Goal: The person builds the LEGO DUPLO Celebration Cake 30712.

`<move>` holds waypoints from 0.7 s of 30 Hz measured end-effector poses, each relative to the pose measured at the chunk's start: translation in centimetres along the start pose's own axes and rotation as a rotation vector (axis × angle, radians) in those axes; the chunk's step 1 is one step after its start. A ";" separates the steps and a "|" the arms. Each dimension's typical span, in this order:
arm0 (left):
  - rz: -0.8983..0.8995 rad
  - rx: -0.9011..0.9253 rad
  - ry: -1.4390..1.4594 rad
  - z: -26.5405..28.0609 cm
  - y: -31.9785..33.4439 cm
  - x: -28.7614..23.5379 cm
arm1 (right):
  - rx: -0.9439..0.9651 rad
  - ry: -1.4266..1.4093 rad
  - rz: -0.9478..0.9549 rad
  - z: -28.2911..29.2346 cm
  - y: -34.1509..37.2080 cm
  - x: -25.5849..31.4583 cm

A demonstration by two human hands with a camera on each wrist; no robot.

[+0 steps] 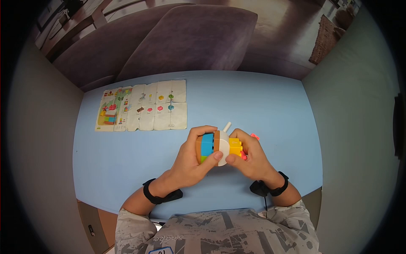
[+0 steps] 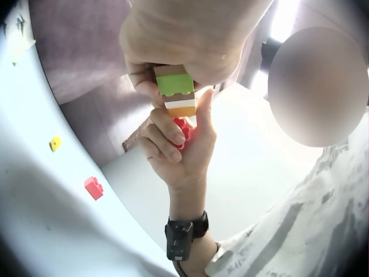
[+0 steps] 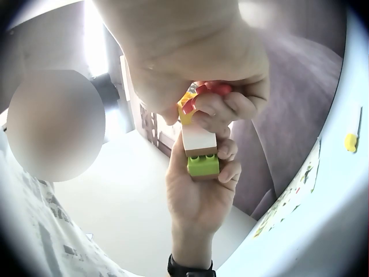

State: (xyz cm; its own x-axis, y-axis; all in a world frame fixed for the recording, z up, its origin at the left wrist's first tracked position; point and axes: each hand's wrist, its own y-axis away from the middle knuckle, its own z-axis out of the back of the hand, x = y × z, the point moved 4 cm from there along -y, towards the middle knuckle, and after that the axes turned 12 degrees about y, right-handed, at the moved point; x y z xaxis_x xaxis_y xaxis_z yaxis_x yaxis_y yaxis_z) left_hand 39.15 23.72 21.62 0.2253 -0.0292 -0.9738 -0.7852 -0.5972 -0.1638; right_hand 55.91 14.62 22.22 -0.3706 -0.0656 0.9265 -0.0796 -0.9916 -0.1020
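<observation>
Both hands hold a stack of toy building blocks [image 1: 207, 144] lying sideways over the table. My left hand [image 1: 188, 158] grips the end with brown, blue and green blocks, its thumb on the white layer. With thumb and fingers, my right hand [image 1: 253, 163] grips the end with the white layer and yellow block [image 1: 235, 144]. A red flower-shaped block [image 2: 183, 134] sits within the right hand's curled fingers. Between the green block [image 3: 203, 166] and the brown layer beside it, studs show in a narrow gap.
An unfolded instruction sheet [image 1: 144, 106] lies at the back left of the blue table [image 1: 253, 97]. Beyond the hands, a white stick [image 1: 227, 126] with a yellow end lies on the tabletop. A red brick [image 2: 94, 188] rests near the right hand. Grey walls stand at both sides.
</observation>
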 end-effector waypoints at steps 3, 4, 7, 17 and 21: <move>-0.012 -0.004 -0.013 -0.1 -0.1 0.2 | -0.063 0.146 -0.026 0.0 -0.1 0.7; -0.037 -0.011 -0.022 -0.2 -0.1 0.2 | -0.064 0.148 -0.010 0.0 0.0 0.6; -0.039 0.012 -0.030 -0.2 -0.2 0.1 | -0.061 0.149 0.021 0.0 -0.1 0.5; -0.157 0.050 -0.127 -0.2 -0.3 -0.1 | -0.109 0.324 0.109 0.5 -0.1 0.5; -0.057 0.069 -0.053 -0.5 -0.1 -0.3 | -0.120 0.358 0.150 0.6 0.0 1.0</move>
State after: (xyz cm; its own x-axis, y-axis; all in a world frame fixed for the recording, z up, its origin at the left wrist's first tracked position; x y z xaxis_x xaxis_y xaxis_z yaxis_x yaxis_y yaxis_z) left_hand 39.45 23.35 22.00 0.2412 0.0465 -0.9694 -0.8104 -0.5398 -0.2276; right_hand 56.09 14.47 23.33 -0.6838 -0.1448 0.7151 -0.0995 -0.9524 -0.2881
